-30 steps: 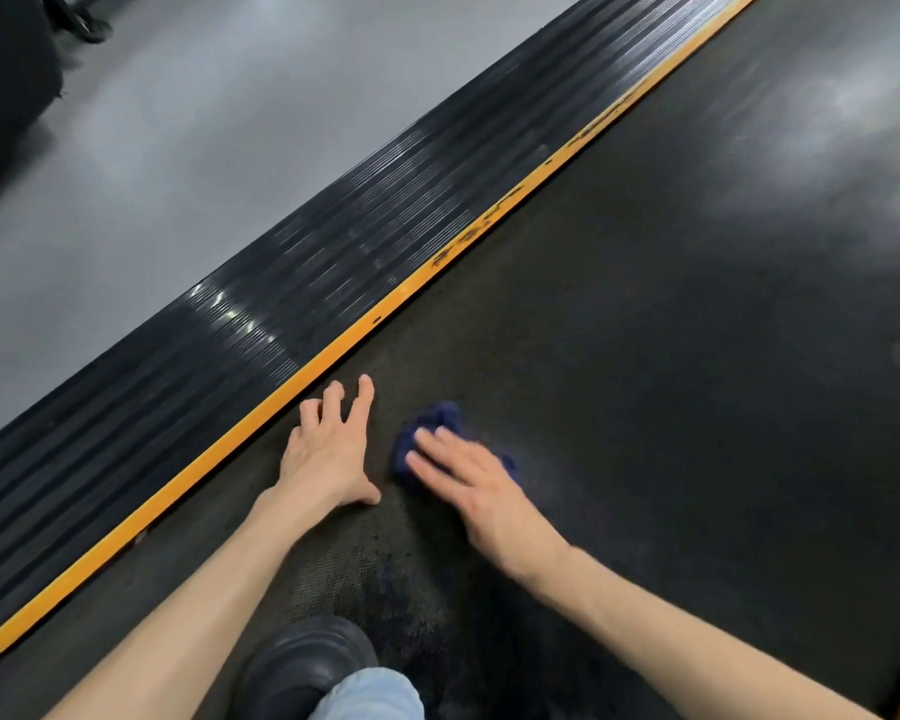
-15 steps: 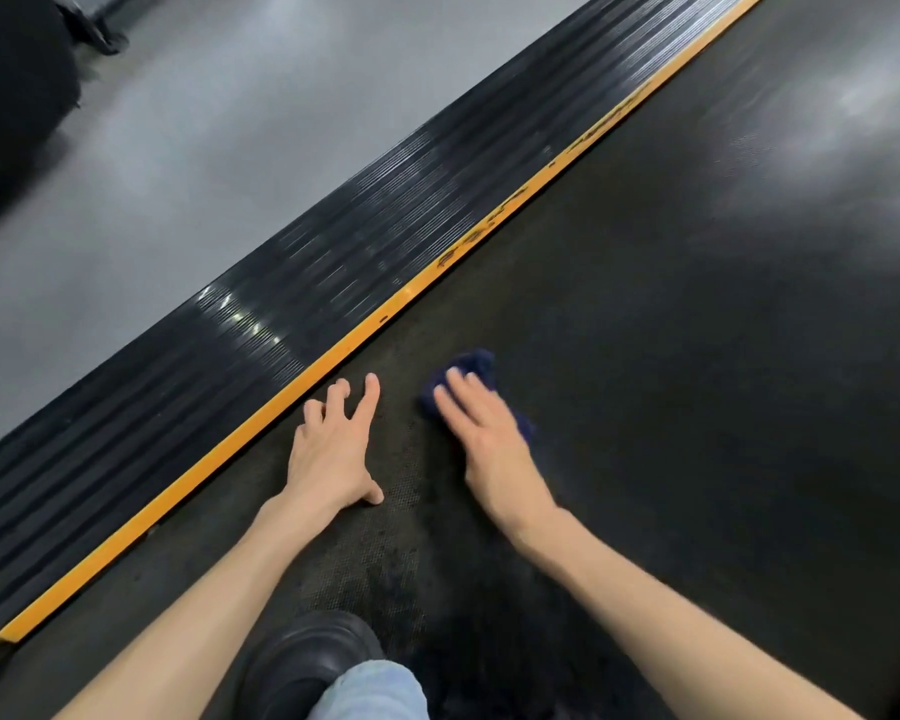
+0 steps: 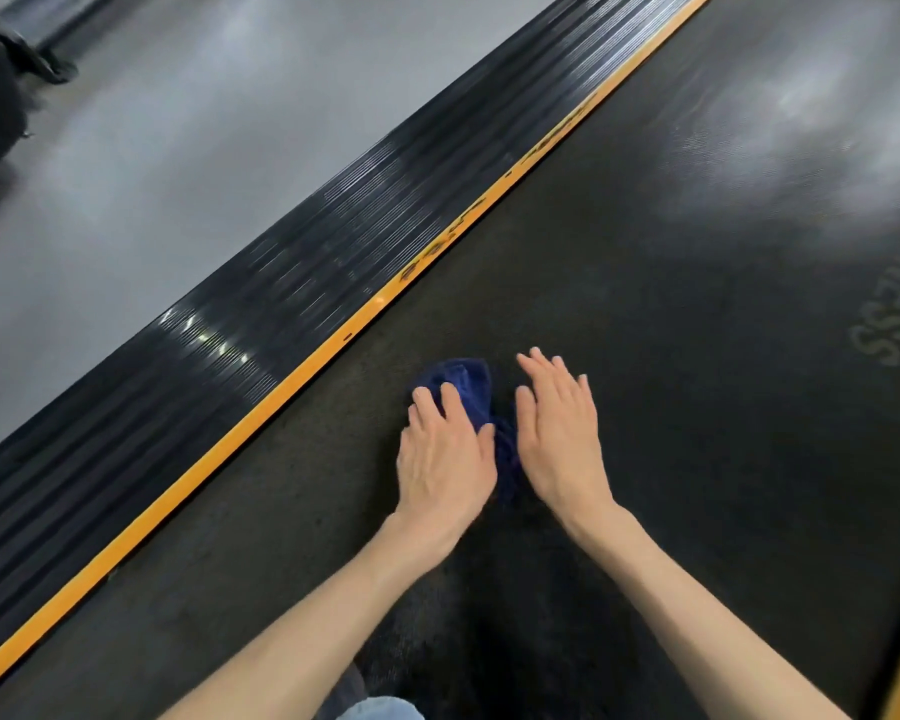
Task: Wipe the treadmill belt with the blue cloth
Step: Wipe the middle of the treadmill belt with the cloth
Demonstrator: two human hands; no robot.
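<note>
Fingers (image 3: 450, 402) press blue cloth (image 3: 468, 379) on belt (image 3: 697, 356), beside orange stripe (image 3: 333, 348).

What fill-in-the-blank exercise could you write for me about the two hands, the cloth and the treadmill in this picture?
1. The fingers of the left hand rest on a cloth that is ____ in colour.
2. The right hand lies flat, fingers straight, on the treadmill's black ____.
3. The yellow stripe runs to the ____ of both hands.

Missing words: blue; belt; left.
</note>
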